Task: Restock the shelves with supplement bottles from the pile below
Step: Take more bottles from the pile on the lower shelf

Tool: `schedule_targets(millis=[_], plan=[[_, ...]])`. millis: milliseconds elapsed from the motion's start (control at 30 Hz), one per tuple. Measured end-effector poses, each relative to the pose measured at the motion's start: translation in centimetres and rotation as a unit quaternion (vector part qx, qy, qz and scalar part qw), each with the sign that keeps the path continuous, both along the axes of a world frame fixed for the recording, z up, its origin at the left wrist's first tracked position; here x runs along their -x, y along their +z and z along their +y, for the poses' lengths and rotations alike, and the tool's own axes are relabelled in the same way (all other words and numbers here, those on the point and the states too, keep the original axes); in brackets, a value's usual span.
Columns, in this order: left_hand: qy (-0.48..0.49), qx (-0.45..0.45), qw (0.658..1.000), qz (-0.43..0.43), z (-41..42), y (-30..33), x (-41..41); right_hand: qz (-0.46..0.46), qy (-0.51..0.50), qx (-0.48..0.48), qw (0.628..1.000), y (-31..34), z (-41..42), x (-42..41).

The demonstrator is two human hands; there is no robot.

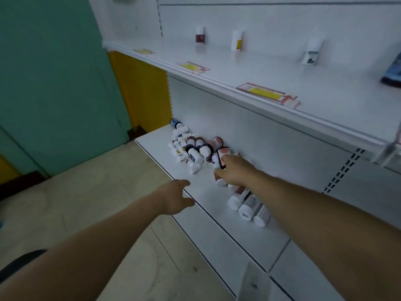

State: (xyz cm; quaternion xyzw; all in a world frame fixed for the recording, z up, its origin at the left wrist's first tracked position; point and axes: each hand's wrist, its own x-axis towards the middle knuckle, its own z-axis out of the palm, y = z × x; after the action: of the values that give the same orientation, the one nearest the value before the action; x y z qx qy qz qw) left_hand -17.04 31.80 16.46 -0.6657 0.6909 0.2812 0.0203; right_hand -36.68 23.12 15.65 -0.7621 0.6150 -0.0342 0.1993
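Note:
A pile of supplement bottles (191, 148) lies on the white bottom shelf (217, 213) against the back panel. My right hand (234, 170) reaches into the pile, its fingers curled round a white bottle with a dark band (218, 158). Three more white bottles (247, 205) lie on their sides just under my right wrist. My left hand (175, 198) hovers at the shelf's front edge, fingers relaxed and holding nothing. On the upper shelf (282, 83) three bottles stand upright and apart: a dark-labelled one (199, 35), a yellow-labelled one (237, 40) and a white one (312, 52).
Yellow price tags (267, 94) lie along the upper shelf's front. A dark blue package (392, 74) sits at its far right. A green wall (54, 83) and a yellow panel (141, 88) stand to the left. Beige floor tiles (97, 203) spread below.

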Motion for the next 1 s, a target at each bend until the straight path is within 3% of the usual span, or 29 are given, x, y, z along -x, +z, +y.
schedule_targets(millis=[333, 533, 767, 1000], plan=[[-0.145, -0.049, 0.988, -0.02, -16.7, -6.1, -12.4, -0.041, -0.143, -0.031, 0.988, -5.7, -9.7, -10.0], [-0.172, -0.073, 0.981, -0.041, -26.0, -9.2, -15.4, -0.028, -0.183, -0.069, 0.98, -9.0, -14.6, -13.3], [-0.187, -0.026, 0.981, -0.047, -34.8, -14.2, -17.8, -0.023, -0.182, -0.08, 0.98, -14.0, -21.3, -17.2], [-0.309, 0.069, 0.945, -0.08, -40.0, -19.1, -19.0, 0.027, -0.152, -0.025, 0.988, -17.1, -26.6, -20.6]])
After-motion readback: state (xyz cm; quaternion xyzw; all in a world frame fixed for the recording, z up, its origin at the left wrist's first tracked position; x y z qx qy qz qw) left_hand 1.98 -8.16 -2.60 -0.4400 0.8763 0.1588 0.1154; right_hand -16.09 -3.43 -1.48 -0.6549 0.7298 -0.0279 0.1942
